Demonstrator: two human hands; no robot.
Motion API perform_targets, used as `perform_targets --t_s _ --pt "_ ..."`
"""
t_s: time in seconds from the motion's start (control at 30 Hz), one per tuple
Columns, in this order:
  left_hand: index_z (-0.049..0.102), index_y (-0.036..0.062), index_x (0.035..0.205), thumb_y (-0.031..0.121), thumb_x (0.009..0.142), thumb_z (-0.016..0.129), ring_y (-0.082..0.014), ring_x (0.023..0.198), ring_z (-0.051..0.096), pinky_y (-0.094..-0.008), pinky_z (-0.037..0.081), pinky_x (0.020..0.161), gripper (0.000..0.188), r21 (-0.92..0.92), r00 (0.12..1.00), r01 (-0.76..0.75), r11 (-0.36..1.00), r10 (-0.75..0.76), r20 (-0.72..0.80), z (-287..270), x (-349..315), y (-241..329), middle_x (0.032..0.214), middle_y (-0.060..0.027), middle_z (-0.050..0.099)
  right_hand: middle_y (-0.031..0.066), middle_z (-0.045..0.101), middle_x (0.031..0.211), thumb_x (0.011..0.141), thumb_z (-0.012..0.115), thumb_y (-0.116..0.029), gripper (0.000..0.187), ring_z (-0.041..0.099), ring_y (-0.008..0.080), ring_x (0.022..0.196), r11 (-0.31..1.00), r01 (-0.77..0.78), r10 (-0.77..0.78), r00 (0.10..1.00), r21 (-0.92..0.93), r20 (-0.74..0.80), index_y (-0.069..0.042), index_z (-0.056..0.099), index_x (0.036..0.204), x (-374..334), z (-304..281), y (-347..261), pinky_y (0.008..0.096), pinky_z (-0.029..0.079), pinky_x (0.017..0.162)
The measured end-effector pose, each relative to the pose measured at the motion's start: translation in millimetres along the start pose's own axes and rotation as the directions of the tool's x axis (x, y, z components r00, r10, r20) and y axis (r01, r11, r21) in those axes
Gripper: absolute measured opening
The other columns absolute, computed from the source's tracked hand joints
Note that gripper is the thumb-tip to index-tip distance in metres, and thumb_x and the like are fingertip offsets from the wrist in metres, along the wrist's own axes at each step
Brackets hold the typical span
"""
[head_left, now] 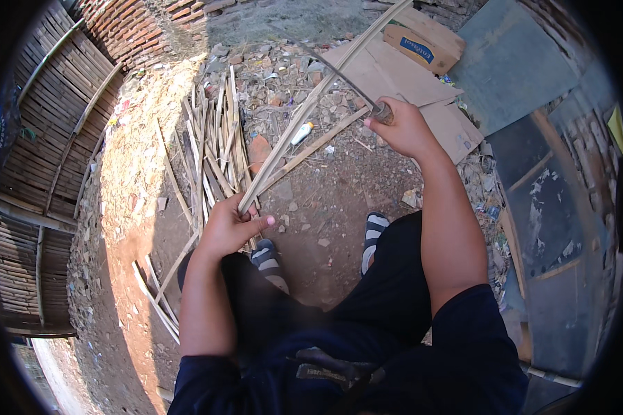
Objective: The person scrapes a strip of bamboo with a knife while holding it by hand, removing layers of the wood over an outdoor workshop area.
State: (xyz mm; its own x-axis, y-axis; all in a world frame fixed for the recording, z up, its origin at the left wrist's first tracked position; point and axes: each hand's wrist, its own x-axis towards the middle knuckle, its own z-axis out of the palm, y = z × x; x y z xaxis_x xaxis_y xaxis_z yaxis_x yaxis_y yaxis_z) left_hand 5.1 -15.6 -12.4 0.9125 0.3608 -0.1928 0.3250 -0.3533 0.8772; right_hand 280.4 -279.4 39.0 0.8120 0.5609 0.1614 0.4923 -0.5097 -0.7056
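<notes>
My left hand [230,227] is closed around the lower end of a long, pale bamboo strip [303,114], with the thumb pointing right. From there the strip slants up and away to the right, past the top of the picture. My right hand [400,128] grips the handle of a sickle [353,86], whose thin dark blade curves up and to the left. The blade crosses the bamboo strip in the picture; whether it touches the strip I cannot tell. Beneath, another flat strip [316,144] lies slantwise on the ground.
A pile of split bamboo strips [211,149] lies ahead on the left, with more strips [156,304] beside my left leg. Flattened cardboard [384,72] and a box [422,45] lie far right. Dark panels [547,200] line the right side; a bamboo wall [55,104] stands left.
</notes>
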Motion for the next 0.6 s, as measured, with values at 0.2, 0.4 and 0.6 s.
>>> perform_targets --t_s 0.2,0.4,0.6 --pt "0.061 -0.002 0.122 0.009 0.079 0.088 -0.0032 0.07 0.05 -0.021 0.045 0.061 0.052 0.053 0.996 0.076 0.996 -0.078 0.044 -3.1 1.0 5.2 0.083 0.0048 0.053 0.0221 0.072 0.094 0.084 0.077 -0.028 0.041 0.07 0.0394 0.09 0.969 0.191 -0.204 0.976 -0.153 -0.07 -0.003 0.068 0.115 -8.4 15.6 -0.8 0.0459 0.055 0.08" --pt "0.06 -0.001 0.123 0.011 0.079 0.089 -0.0026 0.071 0.049 -0.0198 0.043 0.06 0.054 -0.176 0.999 0.041 0.984 -0.034 0.038 12.4 -0.3 16.5 0.087 0.0048 0.053 0.0191 0.068 0.08 0.081 0.078 -0.025 0.031 0.067 0.0416 0.083 0.797 0.523 -0.392 0.828 -0.302 0.401 -0.008 0.067 0.105 -33.9 52.3 -51.7 0.0508 0.051 0.072" --pt "0.063 0.0014 0.118 0.013 0.079 0.089 -0.0032 0.07 0.049 -0.0208 0.043 0.06 0.049 0.105 0.999 0.05 0.993 -0.051 0.01 7.1 3.6 1.8 0.086 0.005 0.054 0.0209 0.071 0.09 0.084 0.076 -0.026 0.031 0.069 0.0415 0.092 0.983 0.129 -0.138 0.989 -0.133 -0.06 -0.006 0.068 0.107 6.2 18.8 -0.3 0.0497 0.054 0.08"
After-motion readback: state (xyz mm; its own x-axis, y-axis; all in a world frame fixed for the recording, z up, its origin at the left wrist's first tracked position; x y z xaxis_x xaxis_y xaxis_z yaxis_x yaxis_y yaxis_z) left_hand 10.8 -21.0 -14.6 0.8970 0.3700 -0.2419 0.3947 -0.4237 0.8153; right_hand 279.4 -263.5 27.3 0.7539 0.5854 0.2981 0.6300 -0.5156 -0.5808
